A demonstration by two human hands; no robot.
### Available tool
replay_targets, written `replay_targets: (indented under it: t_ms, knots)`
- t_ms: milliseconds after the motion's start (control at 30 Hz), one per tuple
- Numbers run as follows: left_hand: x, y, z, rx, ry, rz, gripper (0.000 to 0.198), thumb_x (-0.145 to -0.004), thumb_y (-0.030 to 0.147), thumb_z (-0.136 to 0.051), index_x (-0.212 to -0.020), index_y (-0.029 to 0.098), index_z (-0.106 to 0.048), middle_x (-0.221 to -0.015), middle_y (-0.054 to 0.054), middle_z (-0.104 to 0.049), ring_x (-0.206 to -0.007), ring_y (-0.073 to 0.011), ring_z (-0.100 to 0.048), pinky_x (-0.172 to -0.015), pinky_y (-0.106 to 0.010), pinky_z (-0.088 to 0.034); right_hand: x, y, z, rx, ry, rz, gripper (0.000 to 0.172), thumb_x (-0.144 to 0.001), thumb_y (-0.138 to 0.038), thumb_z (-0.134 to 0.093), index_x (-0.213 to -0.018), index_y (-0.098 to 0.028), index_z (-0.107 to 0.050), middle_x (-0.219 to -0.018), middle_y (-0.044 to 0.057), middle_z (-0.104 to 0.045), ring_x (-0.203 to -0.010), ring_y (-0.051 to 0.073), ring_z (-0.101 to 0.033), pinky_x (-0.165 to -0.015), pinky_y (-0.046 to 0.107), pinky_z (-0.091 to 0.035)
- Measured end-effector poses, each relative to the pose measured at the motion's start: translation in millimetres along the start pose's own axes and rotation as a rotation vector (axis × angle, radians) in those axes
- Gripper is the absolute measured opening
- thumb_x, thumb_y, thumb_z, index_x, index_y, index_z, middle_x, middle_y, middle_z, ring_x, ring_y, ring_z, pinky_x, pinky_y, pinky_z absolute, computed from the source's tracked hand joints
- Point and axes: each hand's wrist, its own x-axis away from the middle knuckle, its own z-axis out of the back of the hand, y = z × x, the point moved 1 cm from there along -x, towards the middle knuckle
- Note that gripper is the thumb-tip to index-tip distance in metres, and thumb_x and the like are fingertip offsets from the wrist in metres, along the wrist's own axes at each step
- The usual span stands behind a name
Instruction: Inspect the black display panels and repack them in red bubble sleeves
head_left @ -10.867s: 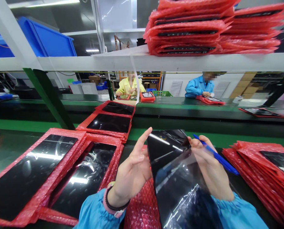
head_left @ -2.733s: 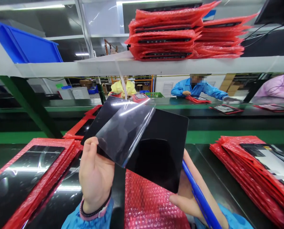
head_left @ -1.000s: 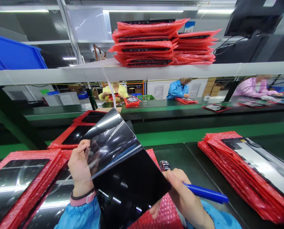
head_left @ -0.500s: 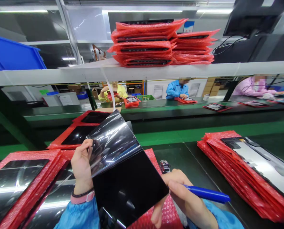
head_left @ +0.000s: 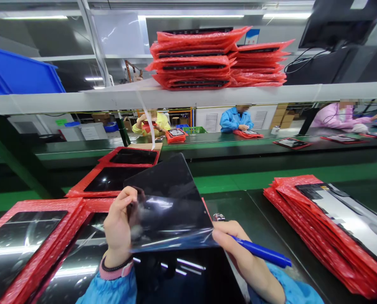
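Observation:
Clear glossy film [head_left: 163, 230] stretches between my hands, its lower edge curving above a black screen panel [head_left: 188, 276] that mirrors the ceiling lights. Above the film's bright crease, the sheet looks dark; I cannot tell there where film ends and panel begins. My left hand [head_left: 119, 223] pinches the left edge of the film. At the right corner, my right hand [head_left: 242, 249] grips the edge between thumb and fingers. A blue pen [head_left: 264, 252] is tucked in that same hand, pointing right. Behind it a small shiny metal object [head_left: 219, 217] is partly hidden.
Black screens on red bubble-wrap sleeves [head_left: 77, 202] lie at the left. On the right stands a stack of red sleeves [head_left: 289, 211] topped by a silver-backed panel [head_left: 343, 219]. An overhead shelf [head_left: 112, 101] carries more red-wrapped panels [head_left: 191, 59]. Co-workers [head_left: 237, 120] sit across the green bench.
The film's raised part has come down and towards me, its free edge now low over the panel. My left hand shifted slightly right and my right hand slightly left.

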Motion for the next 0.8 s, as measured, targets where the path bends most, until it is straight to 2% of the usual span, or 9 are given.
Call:
replay_targets:
  t_ms: [67,133,233,267,400,567,667,733,800]
  knots:
    - [8,2,-4.4,0.034,-0.078,0.041,0.017,-0.065,0.034,-0.062,-0.058,0.018,-0.058,-0.065,-0.001,-0.057,-0.067,-0.0157,-0.052,-0.059,-0.023,-0.041,-3,-6,-2,0.030,-0.082,0.070,0.034,-0.078,-0.057,-0.066,-0.081,-0.024,-0.075,-0.083,0.005,-0.069,-0.086,0.026,-0.062,-0.080,0.037,-0.048]
    - [12,3,-5.1,0.045,-0.123,0.011,0.022,-0.067,0.039,-0.059,-0.059,0.018,-0.060,-0.068,-0.004,-0.062,-0.071,-0.0183,-0.055,-0.064,-0.026,-0.043,-5,-13,-4,0.063,-0.230,0.150,0.028,-0.083,-0.049,-0.064,-0.078,-0.023,-0.072,-0.074,0.002,-0.064,-0.075,0.021,-0.059,-0.069,0.031,-0.048]
    - [16,4,-1.7,0.013,-0.154,-0.047,0.024,-0.068,0.039,-0.058,-0.058,0.017,-0.061,-0.072,-0.006,-0.065,-0.073,-0.0205,-0.057,-0.067,-0.028,-0.043,-8,-19,-8,0.005,-0.374,0.211,0.014,-0.079,-0.035,-0.070,-0.083,-0.021,-0.069,-0.071,-0.001,-0.060,-0.067,0.016,-0.054,-0.063,0.026,-0.046]
    - [16,4,-0.2,-0.003,-0.153,-0.063,0.024,-0.068,0.039,-0.058,-0.058,0.017,-0.061,-0.073,-0.007,-0.066,-0.073,-0.0213,-0.058,-0.067,-0.029,-0.042,-8,-19,-9,-0.033,-0.394,0.211,0.015,-0.076,-0.031,-0.073,-0.086,-0.021,-0.069,-0.073,-0.002,-0.062,-0.067,0.016,-0.055,-0.063,0.026,-0.046]
    - [20,3,2.6,-0.027,-0.145,-0.100,0.022,-0.067,0.037,-0.057,-0.057,0.018,-0.061,-0.070,-0.008,-0.064,-0.072,-0.0234,-0.057,-0.066,-0.032,-0.042,-7,-18,-11,-0.102,-0.448,0.209,0.036,-0.071,-0.022,-0.077,-0.106,-0.023,-0.068,-0.084,-0.001,-0.068,-0.075,0.018,-0.062,-0.068,0.026,-0.053]
    - [23,2,-0.8,-0.007,-0.152,-0.128,0.023,-0.067,0.037,-0.058,-0.054,0.018,-0.062,-0.068,-0.007,-0.065,-0.069,-0.0226,-0.057,-0.065,-0.032,-0.041,-4,-19,-9,-0.071,-0.416,0.201,0.056,-0.068,-0.016,-0.078,-0.120,-0.026,-0.061,-0.084,-0.001,-0.072,-0.073,0.020,-0.069,-0.073,0.029,-0.058]
    - [22,3,-3.3,-0.016,-0.152,-0.173,0.024,-0.066,0.037,-0.059,-0.052,0.018,-0.063,-0.067,-0.008,-0.067,-0.067,-0.0222,-0.059,-0.063,-0.031,-0.042,0,-10,-9,0.026,-0.360,0.242,0.076,-0.071,-0.017,-0.077,-0.138,-0.029,-0.046,-0.106,0.004,-0.073,-0.092,0.025,-0.072,-0.086,0.036,-0.058]
    - [21,2,-3.6,-0.025,-0.160,-0.212,0.025,-0.067,0.036,-0.059,-0.052,0.018,-0.064,-0.065,-0.008,-0.068,-0.066,-0.0219,-0.060,-0.061,-0.031,-0.042,-1,1,-10,0.147,-0.239,0.384,0.090,-0.073,-0.019,-0.076,-0.149,-0.030,-0.029,-0.136,0.011,-0.059,-0.114,0.030,-0.065,-0.093,0.041,-0.056]
    - [21,1,-2.4,-0.036,-0.166,-0.268,0.025,-0.070,0.035,-0.058,-0.052,0.019,-0.065,-0.060,-0.006,-0.065,-0.062,-0.0212,-0.060,-0.058,-0.030,-0.043,-4,10,-11,0.278,-0.087,0.644,0.100,-0.076,-0.018,-0.074,-0.154,-0.033,-0.013,-0.156,0.013,-0.034,-0.133,0.033,-0.048,-0.098,0.045,-0.053]
